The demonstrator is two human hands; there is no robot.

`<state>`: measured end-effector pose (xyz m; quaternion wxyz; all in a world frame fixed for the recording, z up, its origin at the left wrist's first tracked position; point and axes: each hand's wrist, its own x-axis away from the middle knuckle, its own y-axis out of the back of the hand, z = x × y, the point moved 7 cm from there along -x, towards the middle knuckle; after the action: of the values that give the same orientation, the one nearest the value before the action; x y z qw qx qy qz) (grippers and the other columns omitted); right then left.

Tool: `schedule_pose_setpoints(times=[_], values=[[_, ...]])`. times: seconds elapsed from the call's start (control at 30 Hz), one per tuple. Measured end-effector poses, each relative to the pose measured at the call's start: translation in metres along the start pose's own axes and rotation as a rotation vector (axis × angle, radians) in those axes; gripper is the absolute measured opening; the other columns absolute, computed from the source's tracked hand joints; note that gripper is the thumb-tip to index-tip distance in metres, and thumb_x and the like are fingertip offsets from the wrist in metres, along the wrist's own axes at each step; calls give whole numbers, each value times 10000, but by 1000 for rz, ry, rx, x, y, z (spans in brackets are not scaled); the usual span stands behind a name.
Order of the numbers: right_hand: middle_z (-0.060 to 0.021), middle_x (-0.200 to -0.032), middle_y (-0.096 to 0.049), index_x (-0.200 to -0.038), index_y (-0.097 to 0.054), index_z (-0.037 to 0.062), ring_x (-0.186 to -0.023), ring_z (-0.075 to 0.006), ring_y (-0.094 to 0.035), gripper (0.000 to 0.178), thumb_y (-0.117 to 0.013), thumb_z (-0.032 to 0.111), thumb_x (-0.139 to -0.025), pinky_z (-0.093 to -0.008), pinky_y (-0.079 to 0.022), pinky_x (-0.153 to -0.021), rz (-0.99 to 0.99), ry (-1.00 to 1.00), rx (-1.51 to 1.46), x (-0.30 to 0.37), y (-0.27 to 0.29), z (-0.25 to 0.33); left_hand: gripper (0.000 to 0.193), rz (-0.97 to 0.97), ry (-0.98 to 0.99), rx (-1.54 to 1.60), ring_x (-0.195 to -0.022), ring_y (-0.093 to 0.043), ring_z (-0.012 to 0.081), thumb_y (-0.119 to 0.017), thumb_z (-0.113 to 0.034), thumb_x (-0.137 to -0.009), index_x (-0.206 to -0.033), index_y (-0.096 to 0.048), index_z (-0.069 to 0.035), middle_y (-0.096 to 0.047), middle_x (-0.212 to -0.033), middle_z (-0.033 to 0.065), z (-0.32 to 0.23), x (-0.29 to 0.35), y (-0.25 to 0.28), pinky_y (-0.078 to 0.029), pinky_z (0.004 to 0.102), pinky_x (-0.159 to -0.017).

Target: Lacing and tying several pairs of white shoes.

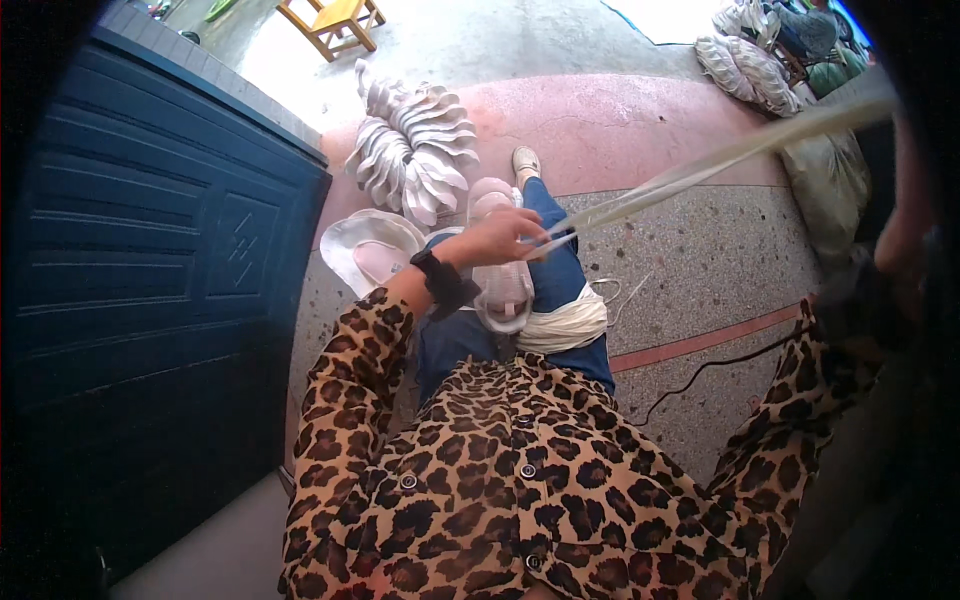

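Note:
My left hand (503, 237) is closed in a pinch on a bundle of cream thread (690, 170). From there the thread stretches taut up to the right, toward my raised right hand (908, 190) at the dark rim, whose fingers are hidden. Between my thighs lies a pale pink shoe sole (503, 295), partly covered by my left hand, with more pink rounded pieces (490, 192) just beyond it. A hank of cream thread (562, 325) rests across my right thigh, its loose ends trailing onto the floor.
Many white soles (412, 150) are piled ahead. At left stand a white dish-shaped piece (350, 240) with a pink insole and a dark blue door (150, 220). Sacks (825, 185) and bundles (745, 70) line the right. A black cable (700, 368) crosses the floor; a wooden chair (335, 25) stands behind.

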<state>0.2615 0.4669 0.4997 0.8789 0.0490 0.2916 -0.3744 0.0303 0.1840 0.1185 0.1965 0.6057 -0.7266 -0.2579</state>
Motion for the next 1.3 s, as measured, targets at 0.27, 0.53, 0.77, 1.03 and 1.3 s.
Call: schedule_pose_setpoints(times=[0.27,0.53,0.77,1.03,1.3], values=[[-50,-836,-612,-926,-631,57,-805,-161,-583,222,-550,235,-1030,-340,-505,-848,-548,-343,-11,104,321,-95,304,-884,290,1692,-516,-357,106,-445,-171,-1033,-730,-437,-153,-354,-583,-37,61,216,207,-346,275,-523],[-69,-875,-622,-981,-657,34,-829,-181,-593,129,-582,136,-960,-336,-481,-784,-608,-724,260,318,282,-277,333,-1534,757,1401,-463,-259,102,-459,-212,-1018,-694,-398,-161,-270,-564,-41,183,550,215,-239,282,-449],[-159,-1005,-685,-997,-719,42,-941,-286,-653,155,-652,134,-892,-394,-519,-823,578,-657,532,364,-142,-348,148,-455,956,1489,-581,-451,82,-579,-214,-976,-889,-601,-96,-473,-654,-40,172,221,-5,-375,225,-512],[-108,-1088,-665,-884,-697,39,-1042,-331,-584,158,-570,126,-844,-450,-458,-891,540,-203,1019,348,-196,-370,238,-431,676,225,-731,-638,226,-676,-211,-905,-891,-721,22,-711,-840,96,103,112,-36,-503,331,-717],[-62,-1101,-662,-874,-702,73,-1084,-282,-561,125,-601,143,-856,-444,-418,-907,494,-246,1108,349,-201,-384,182,-606,388,-255,-900,-606,365,-659,-175,-838,-764,-706,-16,-675,-791,160,88,111,-26,-443,458,-901]])
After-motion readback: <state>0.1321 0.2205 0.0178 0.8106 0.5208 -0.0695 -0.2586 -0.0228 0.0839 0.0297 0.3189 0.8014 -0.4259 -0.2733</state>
